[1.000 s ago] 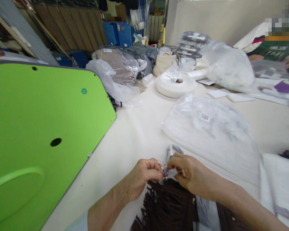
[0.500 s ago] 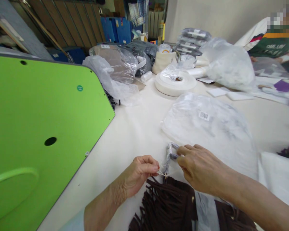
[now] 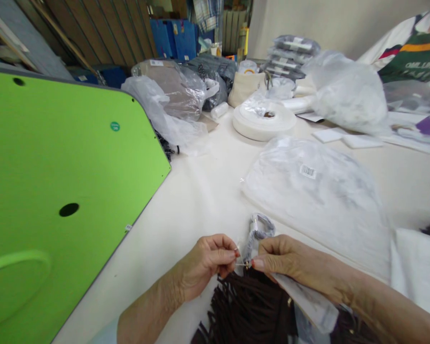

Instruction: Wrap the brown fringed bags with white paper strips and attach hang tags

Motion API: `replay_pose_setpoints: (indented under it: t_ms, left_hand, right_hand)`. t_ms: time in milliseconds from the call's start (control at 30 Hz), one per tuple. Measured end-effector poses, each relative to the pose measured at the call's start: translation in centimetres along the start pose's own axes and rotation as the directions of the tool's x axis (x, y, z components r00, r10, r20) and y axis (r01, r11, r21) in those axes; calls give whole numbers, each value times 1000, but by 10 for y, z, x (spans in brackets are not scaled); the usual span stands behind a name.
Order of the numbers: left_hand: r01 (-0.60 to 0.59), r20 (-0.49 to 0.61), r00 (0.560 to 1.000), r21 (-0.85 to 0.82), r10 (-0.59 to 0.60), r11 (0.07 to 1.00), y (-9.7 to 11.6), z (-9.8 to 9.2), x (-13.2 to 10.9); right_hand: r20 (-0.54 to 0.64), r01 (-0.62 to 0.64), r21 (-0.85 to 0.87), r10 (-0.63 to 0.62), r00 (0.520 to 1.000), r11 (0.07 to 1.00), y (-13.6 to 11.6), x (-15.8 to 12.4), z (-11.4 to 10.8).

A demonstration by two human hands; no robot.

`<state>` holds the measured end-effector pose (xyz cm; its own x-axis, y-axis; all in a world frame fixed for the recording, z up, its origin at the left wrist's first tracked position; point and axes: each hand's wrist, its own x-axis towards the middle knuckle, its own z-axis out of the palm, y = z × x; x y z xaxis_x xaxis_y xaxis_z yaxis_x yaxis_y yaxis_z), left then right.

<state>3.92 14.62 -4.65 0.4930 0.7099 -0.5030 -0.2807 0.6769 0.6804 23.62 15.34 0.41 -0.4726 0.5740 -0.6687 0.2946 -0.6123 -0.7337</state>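
My left hand (image 3: 217, 255) is closed in a pinch on a thin white string (image 3: 241, 264). The string runs to a small gold-coloured fitting on a dark brown fringed bag (image 3: 251, 306). My right hand (image 3: 286, 258) is closed, its thumb and fingertips beside that fitting. A pale card in a clear sleeve (image 3: 310, 301) sticks out from under its palm. Just beyond the fingers, a strap wrapped in clear plastic (image 3: 260, 227) lies looped on the table. The bag's lower part runs out of view, and my right forearm covers some of it.
A green board (image 3: 103, 177) stands on the left. Ahead lie a clear plastic bag with a barcode label (image 3: 315, 181), a white tape roll (image 3: 263, 119) and plastic-wrapped goods (image 3: 172, 91). A person in a green and white top (image 3: 412, 57) is at the far right.
My right hand has come down from the wrapped strap to the gold fitting, and the sleeved card now shows beneath it. My left hand keeps its pinch on the string.
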Motion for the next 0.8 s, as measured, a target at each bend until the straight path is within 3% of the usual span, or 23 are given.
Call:
replay_pose_setpoints:
  t_ms: [100,233,333,633,800]
  left_hand:
    - [-7,-7,1000,-2,7,1000,0,-2,-4]
    - [20,-20,1000,-28,-20,999,1,-2,-8]
    - [50,-11,999,-41,-51,998,0,-2,-13]
    - [86,3,996,-71,-86,994,-5,2,-34]
    - [75,55,996,-54,-72,996,-11,4,-49]
  right_hand:
    - [-25,-37,181,42,999,983,7,-5,6]
    - [29,-102,318,98,995,943,8,-11,11]
    - [30,-132,343,129,991,930,11,-13,15]
    - [75,-84,432,57,996,898,18,-20,43]
    - [93,-141,398,113,989,907,18,-19,45]
